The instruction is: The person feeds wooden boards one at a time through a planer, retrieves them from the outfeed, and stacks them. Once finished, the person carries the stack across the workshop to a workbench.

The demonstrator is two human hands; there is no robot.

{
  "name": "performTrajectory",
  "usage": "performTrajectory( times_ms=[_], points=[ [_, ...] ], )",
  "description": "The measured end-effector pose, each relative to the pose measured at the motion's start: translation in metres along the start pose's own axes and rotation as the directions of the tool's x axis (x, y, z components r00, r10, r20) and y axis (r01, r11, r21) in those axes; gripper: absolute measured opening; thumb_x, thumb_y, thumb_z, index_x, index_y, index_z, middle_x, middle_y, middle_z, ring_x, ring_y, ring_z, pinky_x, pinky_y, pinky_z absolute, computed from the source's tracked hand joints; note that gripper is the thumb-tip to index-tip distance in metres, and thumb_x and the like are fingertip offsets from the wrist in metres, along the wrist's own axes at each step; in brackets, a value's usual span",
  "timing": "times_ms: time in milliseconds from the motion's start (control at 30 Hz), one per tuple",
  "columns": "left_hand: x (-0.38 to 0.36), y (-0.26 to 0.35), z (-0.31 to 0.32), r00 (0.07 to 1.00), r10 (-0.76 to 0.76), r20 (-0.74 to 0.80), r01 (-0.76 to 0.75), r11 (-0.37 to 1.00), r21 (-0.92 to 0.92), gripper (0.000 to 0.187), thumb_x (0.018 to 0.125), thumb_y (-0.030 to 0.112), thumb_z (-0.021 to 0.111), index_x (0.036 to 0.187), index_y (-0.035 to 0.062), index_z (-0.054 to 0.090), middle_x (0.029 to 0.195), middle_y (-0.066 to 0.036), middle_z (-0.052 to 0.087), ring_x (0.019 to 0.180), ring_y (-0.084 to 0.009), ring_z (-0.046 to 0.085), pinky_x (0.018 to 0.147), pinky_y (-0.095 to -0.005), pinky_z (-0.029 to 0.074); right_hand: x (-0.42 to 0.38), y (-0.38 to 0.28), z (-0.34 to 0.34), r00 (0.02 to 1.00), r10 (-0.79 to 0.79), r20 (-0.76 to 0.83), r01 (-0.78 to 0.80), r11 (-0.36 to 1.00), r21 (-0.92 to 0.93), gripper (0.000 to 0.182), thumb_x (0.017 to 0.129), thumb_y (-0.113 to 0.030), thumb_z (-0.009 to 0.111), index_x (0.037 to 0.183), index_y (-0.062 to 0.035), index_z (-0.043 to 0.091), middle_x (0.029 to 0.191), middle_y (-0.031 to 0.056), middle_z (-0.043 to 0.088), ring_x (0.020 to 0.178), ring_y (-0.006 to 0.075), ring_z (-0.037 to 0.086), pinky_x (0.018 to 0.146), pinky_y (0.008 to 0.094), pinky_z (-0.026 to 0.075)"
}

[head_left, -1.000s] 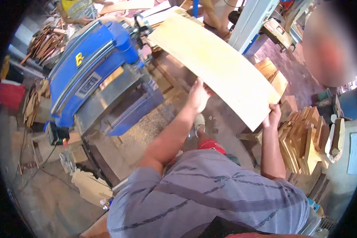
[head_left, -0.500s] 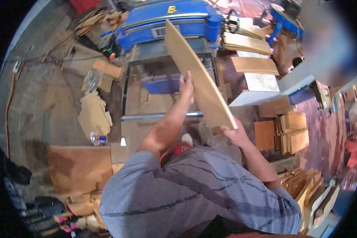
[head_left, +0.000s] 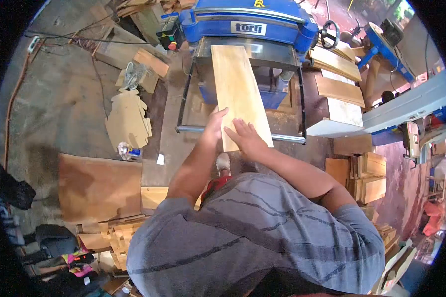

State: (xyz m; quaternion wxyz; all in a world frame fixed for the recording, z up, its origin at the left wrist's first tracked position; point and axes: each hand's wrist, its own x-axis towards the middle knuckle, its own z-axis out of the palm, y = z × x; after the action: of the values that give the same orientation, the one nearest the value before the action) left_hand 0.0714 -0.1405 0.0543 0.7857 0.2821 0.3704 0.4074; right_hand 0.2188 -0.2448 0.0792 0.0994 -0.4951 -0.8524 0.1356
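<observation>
A long pale wooden board (head_left: pixel 240 84) lies with its far end on the dark bed (head_left: pixel 277 54) of the blue machine (head_left: pixel 203 22) marked "torq". My left hand (head_left: pixel 215 123) grips the board's left edge near its close end, thumb on top, fingers partly hidden. My right hand (head_left: pixel 245 138) rests on the board's top face near the same end, fingers spread and palm down. The board's near end reaches over the machine's metal roller bar (head_left: pixel 287 138).
Planks are stacked on a white-topped stand (head_left: pixel 344 111) at the right. More boards (head_left: pixel 371 171) stand behind it, near the right side. On the floor at left are a brown sheet (head_left: pixel 99 188), a cardboard piece (head_left: pixel 126 121) and a cable (head_left: pixel 15 99).
The board, tilted on its edge in both hands before, now lies flat with its far end on the machine bed. My right hand has moved from its near corner onto its top face.
</observation>
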Motion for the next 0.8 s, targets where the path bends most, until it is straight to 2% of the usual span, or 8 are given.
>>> performTrajectory(
  times_ms=[133,367,433,467,533,600,667,800],
  points=[
    [0.028,0.016,-0.08,0.989,-0.081,0.123,0.08,0.997,0.015,0.045,0.101,0.018,0.05,0.141,0.0029,0.038,0.135,-0.016,0.053,0.121,-0.0287,0.056,0.099,-0.0448,0.049,0.035,-0.007,0.004,0.999,-0.015,0.047,0.018,0.998,-0.064,0.082,0.079,-0.008,0.066,0.152,-0.0128,0.029,0.155,0.0268,0.026,0.145,0.0423,0.024,0.115,0.0597,0.022],
    [0.063,0.038,-0.123,0.985,-0.14,0.098,0.108,0.955,0.275,0.052,0.098,0.018,0.058,0.143,0.0016,0.036,0.139,-0.016,0.051,0.125,-0.0289,0.052,0.105,-0.0429,0.044,0.078,-0.018,0.019,0.956,0.252,0.153,-0.223,0.958,-0.183,0.083,0.08,-0.017,0.07,0.152,-0.0147,0.028,0.157,0.0244,0.021,0.146,0.0417,0.02,0.106,0.0739,0.023],
    [0.068,0.04,-0.123,1.0,0.008,0.021,-0.02,0.735,0.678,0.069,0.092,0.025,0.067,0.146,0.0009,0.032,0.146,-0.02,0.043,0.134,-0.0328,0.044,0.111,-0.0425,0.037,0.086,-0.016,0.029,0.955,0.271,0.122,-0.25,0.954,-0.163,0.082,0.081,-0.017,0.069,0.152,-0.0149,0.028,0.158,0.0241,0.02,0.147,0.0415,0.02,0.105,0.0743,0.025],
    [0.066,0.04,-0.125,1.0,-0.001,0.031,-0.02,0.732,0.681,0.069,0.092,0.025,0.067,0.146,0.0009,0.032,0.146,-0.02,0.043,0.134,-0.0328,0.044,0.111,-0.0425,0.037,0.088,-0.016,0.032,0.956,0.275,0.102,-0.26,0.955,-0.142,0.081,0.082,-0.016,0.068,0.152,-0.0151,0.028,0.158,0.0238,0.02,0.147,0.0414,0.019,0.104,0.0747,0.026],
    [0.055,0.04,-0.128,0.935,0.314,0.167,-0.228,0.167,0.959,0.087,0.085,0.036,0.073,0.151,0.0022,0.026,0.155,-0.024,0.027,0.144,-0.0349,0.029,0.115,-0.044,0.029,0.094,-0.014,0.035,0.948,0.296,0.118,-0.279,0.95,-0.142,0.079,0.083,-0.016,0.066,0.152,-0.0151,0.028,0.158,0.0237,0.02,0.147,0.0414,0.019,0.104,0.0744,0.027],
    [0.031,0.059,-0.115,0.945,0.212,0.249,-0.267,0.062,0.962,0.096,0.079,0.04,0.075,0.152,0.0034,0.024,0.158,-0.026,0.015,0.148,-0.0404,0.015,0.118,-0.0488,0.02,0.102,-0.01,0.042,0.942,0.31,0.131,-0.292,0.946,-0.138,0.077,0.084,-0.016,0.064,0.152,-0.0151,0.028,0.158,0.0235,0.02,0.147,0.0414,0.018,0.104,0.0741,0.028],
    [0.012,0.06,-0.105,0.933,0.019,0.36,-0.343,-0.254,0.904,0.097,0.077,0.042,0.076,0.151,0.0032,0.028,0.157,-0.027,0.018,0.147,-0.0439,0.012,0.118,-0.0542,0.015,0.108,-0.005,0.052,0.937,0.344,0.062,-0.332,0.931,-0.149,0.074,0.086,-0.015,0.061,0.152,-0.0147,0.027,0.158,0.0234,0.019,0.148,0.0412,0.018,0.105,0.0737,0.027],
    [0.006,0.063,-0.103,0.907,-0.051,0.419,-0.408,-0.353,0.842,0.103,0.068,0.044,0.081,0.149,0.0015,0.032,0.157,-0.028,0.02,0.148,-0.0435,0.01,0.117,-0.0591,0.013,0.117,-0.004,0.048,0.925,0.373,0.065,-0.365,0.924,-0.112,0.072,0.088,-0.015,0.058,0.152,-0.0131,0.027,0.158,0.0235,0.02,0.148,0.0404,0.018,0.105,0.0731,0.027]
  ],
)
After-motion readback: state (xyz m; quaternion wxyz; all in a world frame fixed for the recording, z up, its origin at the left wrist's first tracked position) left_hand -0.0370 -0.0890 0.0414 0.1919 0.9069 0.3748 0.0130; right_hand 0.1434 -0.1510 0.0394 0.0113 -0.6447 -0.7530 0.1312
